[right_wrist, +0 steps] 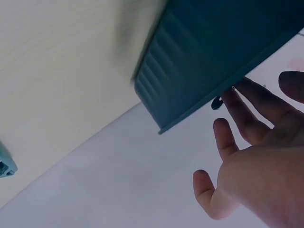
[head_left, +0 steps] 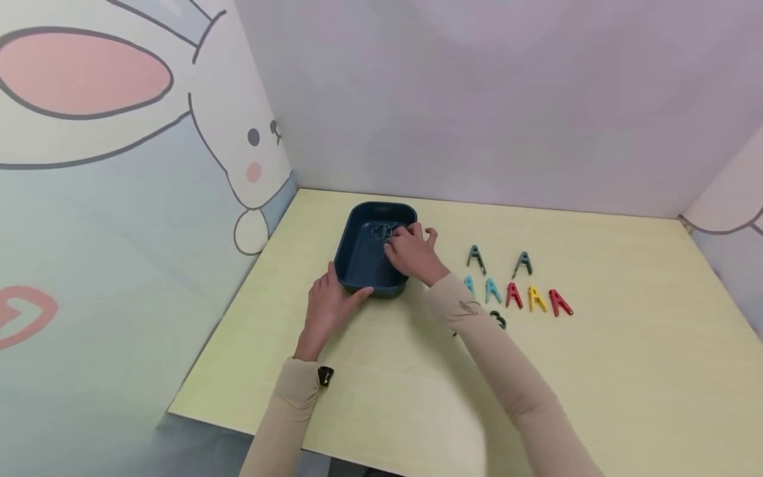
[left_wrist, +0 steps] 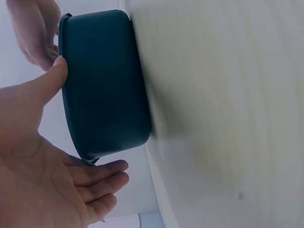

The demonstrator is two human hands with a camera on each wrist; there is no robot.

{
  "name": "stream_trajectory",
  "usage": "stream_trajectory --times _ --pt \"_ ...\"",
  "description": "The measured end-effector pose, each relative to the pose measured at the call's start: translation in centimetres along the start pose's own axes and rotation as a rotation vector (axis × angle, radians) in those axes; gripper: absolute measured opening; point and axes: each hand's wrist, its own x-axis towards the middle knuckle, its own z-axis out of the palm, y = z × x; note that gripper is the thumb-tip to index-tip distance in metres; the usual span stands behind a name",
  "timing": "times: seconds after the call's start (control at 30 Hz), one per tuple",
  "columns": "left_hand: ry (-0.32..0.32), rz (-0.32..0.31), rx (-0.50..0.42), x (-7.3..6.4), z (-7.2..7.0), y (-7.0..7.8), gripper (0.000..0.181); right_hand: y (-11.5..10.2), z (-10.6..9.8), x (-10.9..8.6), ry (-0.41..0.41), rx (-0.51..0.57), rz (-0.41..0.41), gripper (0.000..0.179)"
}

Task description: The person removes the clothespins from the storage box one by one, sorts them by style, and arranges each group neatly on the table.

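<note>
A dark blue-green rectangular bin (head_left: pixel 365 275) stands on the table's left part. My left hand (head_left: pixel 328 301) is at its near left corner, thumb along the near rim and fingers fairly straight against the side; the left wrist view shows the thumb touching the rim. Over the bin's right side my right hand (head_left: pixel 413 253) reaches in, with index and middle fingertips at a dark green piece with rounded loops (head_left: pixel 379 231). In the right wrist view a dark looped end (right_wrist: pixel 217 102) shows past the rim, right at these fingertips. The bin wall hides the rest of it.
Right of the bin lie several A-shaped clips: dark green clips (head_left: pixel 522 263), light blue clips (head_left: pixel 493 290), red clips (head_left: pixel 560 302) and a yellow clip (head_left: pixel 537 298). Another dark green looped piece (head_left: pixel 498 319) is partly behind my right sleeve. A wall (head_left: pixel 477 119) backs the table.
</note>
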Motion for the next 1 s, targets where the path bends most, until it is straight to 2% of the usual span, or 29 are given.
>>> stream_trajectory --times 0.17,0.33,0.5,0.7,1.0 --pt "-0.006 0.0 0.003 0.5 -0.3 -0.1 0.113 0.3 -1.6 -2.3 0.075 0.061 -0.022 0.037" --pt "-0.008 0.006 -0.006 0.9 -0.3 -0.4 0.113 1.0 -2.7 -5.3 0.121 0.132 0.03 0.039" --pt "-0.009 0.0 -0.009 0.9 -0.5 -0.9 0.113 2.1 -3.2 -8.8 0.131 0.187 0.102 0.04" --pt "-0.013 -0.006 -0.014 0.8 -0.7 -1.0 0.114 4.1 -3.1 -13.5 0.136 0.205 0.208 0.044" --pt "-0.022 -0.001 -0.008 1.3 -0.4 -0.9 0.114 6.4 -3.0 -20.4 0.136 0.255 0.427 0.045"
